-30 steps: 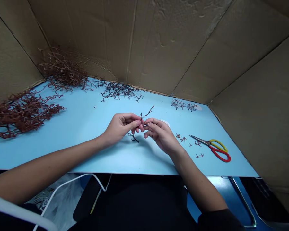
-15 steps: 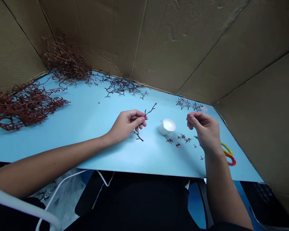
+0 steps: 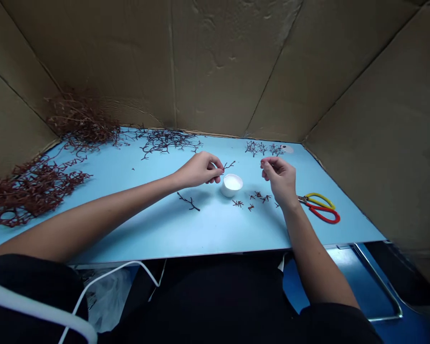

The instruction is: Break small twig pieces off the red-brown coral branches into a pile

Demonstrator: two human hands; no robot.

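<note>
My left hand (image 3: pixel 205 169) is closed in a pinch on a small dark brown twig (image 3: pixel 230 165), whose forked tip points right, just above a small white cup (image 3: pixel 231 186) with white contents. To the right of the cup, my right hand (image 3: pixel 278 176) is held with thumb and fingertips pressed together; whatever it pinches, if anything, is too small to make out. Another dark twig (image 3: pixel 189 201) lies on the table left of the cup. Several short reddish-brown twig pieces (image 3: pixel 258 197) are scattered between the cup and my right wrist.
Scissors with red and yellow handles (image 3: pixel 320 208) lie by my right forearm. A brown branch heap (image 3: pixel 36 191) and a taller one (image 3: pixel 82 122) stand at left. Dark twigs (image 3: pixel 170 141) and joined pieces (image 3: pixel 263 148) lie along the cardboard wall (image 3: pixel 215 71).
My view has shifted and turned. My left hand, with the twig, has moved closer to the cup and now sits beside its rim. My right hand stays pinched, and the scissors show more fully.
</note>
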